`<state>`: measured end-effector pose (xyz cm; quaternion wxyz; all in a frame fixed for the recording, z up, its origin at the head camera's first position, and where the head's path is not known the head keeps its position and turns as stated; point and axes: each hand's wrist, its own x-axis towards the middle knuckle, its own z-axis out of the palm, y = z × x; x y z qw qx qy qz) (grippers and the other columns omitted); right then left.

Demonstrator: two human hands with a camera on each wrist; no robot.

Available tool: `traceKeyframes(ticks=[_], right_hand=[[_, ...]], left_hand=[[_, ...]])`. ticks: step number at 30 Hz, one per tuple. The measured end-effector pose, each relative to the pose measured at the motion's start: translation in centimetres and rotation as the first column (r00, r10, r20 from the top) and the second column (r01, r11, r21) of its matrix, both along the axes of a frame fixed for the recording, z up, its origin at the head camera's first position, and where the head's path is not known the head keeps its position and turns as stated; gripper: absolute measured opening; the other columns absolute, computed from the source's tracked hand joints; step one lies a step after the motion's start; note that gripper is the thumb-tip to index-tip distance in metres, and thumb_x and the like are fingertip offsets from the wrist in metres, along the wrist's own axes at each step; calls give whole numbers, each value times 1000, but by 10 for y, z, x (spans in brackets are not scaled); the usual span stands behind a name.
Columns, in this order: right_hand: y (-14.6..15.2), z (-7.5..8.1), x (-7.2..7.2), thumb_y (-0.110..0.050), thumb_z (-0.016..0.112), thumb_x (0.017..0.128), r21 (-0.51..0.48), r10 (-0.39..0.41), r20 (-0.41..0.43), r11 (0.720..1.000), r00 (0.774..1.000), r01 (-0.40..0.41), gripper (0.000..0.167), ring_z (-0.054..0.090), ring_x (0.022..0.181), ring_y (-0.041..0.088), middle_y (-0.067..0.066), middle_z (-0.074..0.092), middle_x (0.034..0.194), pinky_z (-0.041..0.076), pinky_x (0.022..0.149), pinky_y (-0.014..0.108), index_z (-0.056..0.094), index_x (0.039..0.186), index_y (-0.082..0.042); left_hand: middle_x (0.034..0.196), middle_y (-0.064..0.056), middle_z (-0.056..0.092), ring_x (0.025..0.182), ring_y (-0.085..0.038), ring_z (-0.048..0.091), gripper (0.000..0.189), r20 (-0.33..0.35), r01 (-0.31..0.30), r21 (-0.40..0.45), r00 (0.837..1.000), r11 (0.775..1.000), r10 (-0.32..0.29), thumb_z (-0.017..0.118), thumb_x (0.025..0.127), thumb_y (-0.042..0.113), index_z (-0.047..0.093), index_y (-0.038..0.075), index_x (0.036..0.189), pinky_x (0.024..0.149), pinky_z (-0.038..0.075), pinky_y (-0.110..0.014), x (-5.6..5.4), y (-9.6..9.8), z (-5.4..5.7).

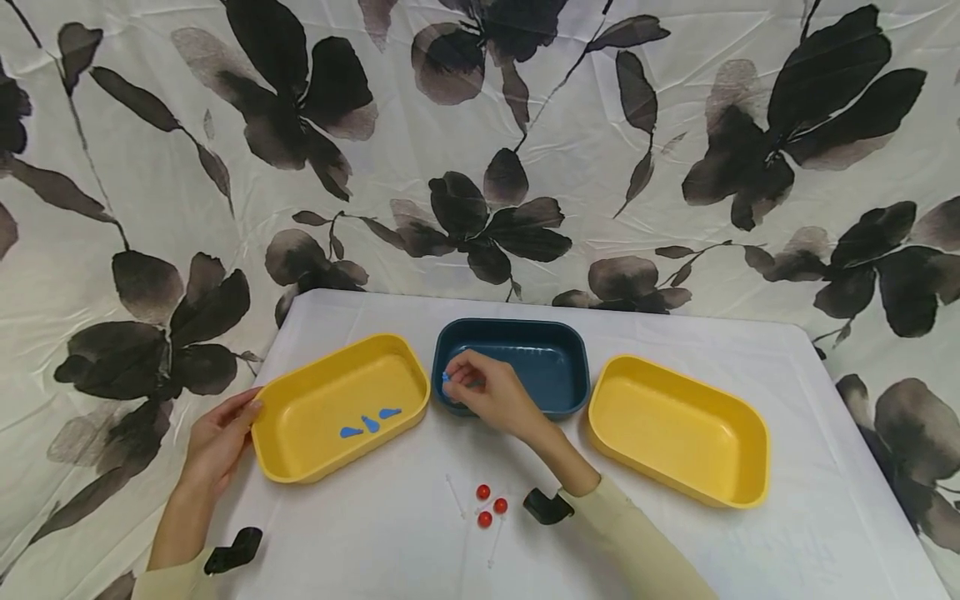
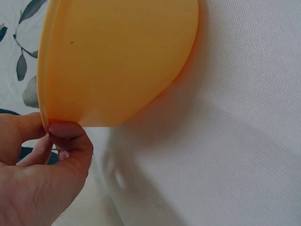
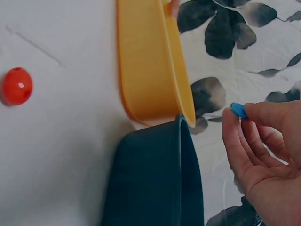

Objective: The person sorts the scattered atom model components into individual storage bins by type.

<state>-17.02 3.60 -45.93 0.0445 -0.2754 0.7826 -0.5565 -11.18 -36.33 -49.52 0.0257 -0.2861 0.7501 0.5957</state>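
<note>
My left hand (image 1: 217, 442) pinches the left rim of a yellow tray (image 1: 288, 462), thumb on one side of the wall and fingers on the other in the left wrist view. Three small blue teardrop-shaped pieces (image 1: 371, 424) lie on that tray's floor. Over the left part of a dark blue tray (image 1: 551, 367), my right hand (image 1: 491, 396) holds another small blue piece (image 3: 238, 110) between thumb and index fingertip. The piece is above the rim, and its full shape is partly hidden by the fingers.
A second yellow tray (image 1: 675, 425) stands at the right. Nearer the front, three red beads (image 1: 500, 505) lie on the white table (image 1: 375, 533) among thin pale sticks (image 1: 455, 496). Floral cloth (image 1: 480, 125) hangs behind the table.
</note>
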Motion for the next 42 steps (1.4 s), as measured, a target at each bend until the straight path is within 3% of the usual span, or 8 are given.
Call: traceKeyframes(ticks=[13,22,33,42], right_hand=[[-27,7,-12,-3,69,97,-15,18,8,1000,1000,-17,13,65,84,19,11,67,97,58,77,22,66,109,1],[-45,6,-17,-5,70,97,15,26,-20,1000,999,-26,12,64,82,16,11,69,94,55,78,21,67,107,0],[-67,7,-24,-2,67,98,65,59,3,996,998,-59,9,60,82,15,9,67,93,52,76,16,67,106,0],[-84,6,-29,-1,67,97,133,68,44,988,997,-74,7,60,79,13,8,65,89,51,73,16,67,104,0]], left_hand=[[124,7,52,96,-1,57,59,4,2,-2,1000,1000,-2,56,106,33,40,7,157,77,53,-10,-2,0,0],[117,10,53,93,1,57,59,-14,-3,4,1000,1000,3,57,106,32,41,5,156,76,53,-10,0,1,0],[123,7,52,99,-3,56,58,-7,5,-24,1000,1000,-5,56,107,32,41,6,157,78,53,-10,-2,2,1],[113,13,54,95,0,58,57,-76,11,42,997,999,-8,58,106,27,42,3,155,77,54,-11,2,1,3]])
